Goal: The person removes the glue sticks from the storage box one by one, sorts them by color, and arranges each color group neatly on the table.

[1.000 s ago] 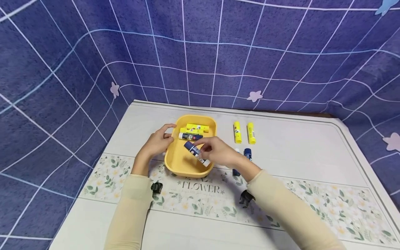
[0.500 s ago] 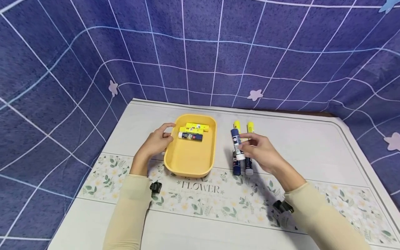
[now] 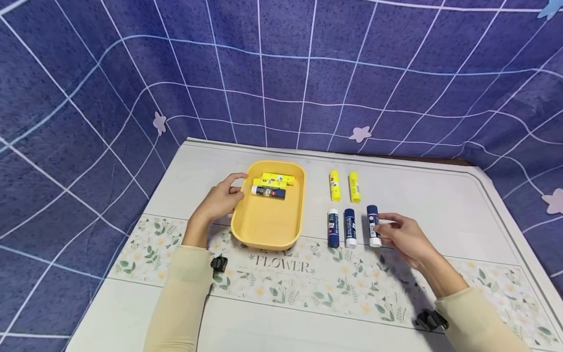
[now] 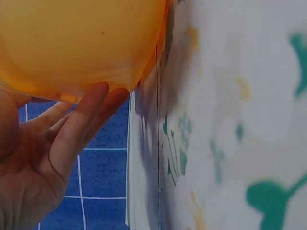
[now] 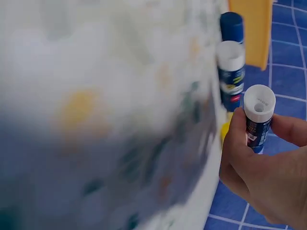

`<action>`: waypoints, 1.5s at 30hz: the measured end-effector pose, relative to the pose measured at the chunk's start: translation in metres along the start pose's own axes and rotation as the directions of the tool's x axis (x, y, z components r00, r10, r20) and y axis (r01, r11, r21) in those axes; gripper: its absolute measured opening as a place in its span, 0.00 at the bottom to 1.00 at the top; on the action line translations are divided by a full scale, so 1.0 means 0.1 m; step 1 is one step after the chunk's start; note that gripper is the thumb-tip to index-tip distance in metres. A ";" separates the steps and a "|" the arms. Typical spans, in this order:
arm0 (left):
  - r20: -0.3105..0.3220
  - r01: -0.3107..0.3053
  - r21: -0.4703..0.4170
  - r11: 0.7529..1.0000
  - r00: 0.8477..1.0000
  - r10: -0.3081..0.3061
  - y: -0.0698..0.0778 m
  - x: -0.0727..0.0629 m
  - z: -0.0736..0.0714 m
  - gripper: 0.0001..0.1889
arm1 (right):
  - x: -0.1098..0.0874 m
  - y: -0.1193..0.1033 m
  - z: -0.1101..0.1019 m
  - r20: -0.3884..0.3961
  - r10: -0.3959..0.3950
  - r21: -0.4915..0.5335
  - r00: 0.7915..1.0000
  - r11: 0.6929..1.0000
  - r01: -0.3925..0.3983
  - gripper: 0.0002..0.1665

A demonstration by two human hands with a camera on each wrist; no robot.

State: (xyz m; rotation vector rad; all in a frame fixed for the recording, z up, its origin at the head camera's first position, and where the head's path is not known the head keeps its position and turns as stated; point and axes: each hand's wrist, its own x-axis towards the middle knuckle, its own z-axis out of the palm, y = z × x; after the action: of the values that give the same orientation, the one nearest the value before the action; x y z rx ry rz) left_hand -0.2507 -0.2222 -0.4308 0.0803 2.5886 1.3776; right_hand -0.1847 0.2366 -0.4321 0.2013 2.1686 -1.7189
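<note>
Navy plastic with a white lower end: the held glue stick (image 3: 373, 226) is now at the right of the near row, whereas one second ago we find it above the yellow tray (image 3: 268, 227). We note the right hand (image 3: 402, 238) with its grip narrow, pinching the stick between thumb and fingers; whether the stick bears fully on the table (image 3: 422, 210) we cannot tell. Just left of it lie the white-topped navy stick (image 3: 333, 228) and the navy-topped stick (image 3: 350, 228); farther back, two yellow sticks (image 3: 335, 186) lie side by side. The left hand (image 3: 220, 199) is unchanged at the tray's left wall, its grip loose, fingers extended against the outside. We judge the near row almost three long, with two yellow tubes (image 3: 278, 179) and one dark stick (image 3: 269, 192) remaining in the tray.
</note>
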 end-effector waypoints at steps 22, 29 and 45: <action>0.002 0.008 -0.003 1.000 1.000 -0.008 0.00 0.00 0.00 0.29 | 0.06 0.15 -0.06 0.010 -0.005 -0.259 1.000 0.966 0.007 0.32; -0.005 -0.001 0.002 1.000 1.000 0.001 0.01 0.00 0.01 0.30 | 0.06 0.16 -0.05 0.020 -0.014 -0.305 1.000 0.952 0.019 0.33; -0.002 0.001 0.000 1.000 1.000 -0.001 0.00 -0.01 0.00 0.30 | 0.03 0.12 -0.05 0.000 -0.009 -0.351 1.000 0.936 0.008 0.30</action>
State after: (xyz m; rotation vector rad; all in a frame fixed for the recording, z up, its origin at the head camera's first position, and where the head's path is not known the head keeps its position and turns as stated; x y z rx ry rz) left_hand -0.2494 -0.2225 -0.4306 0.0778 2.5901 1.3774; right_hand -0.1849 0.2443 -0.4434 0.0977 2.4333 -1.3022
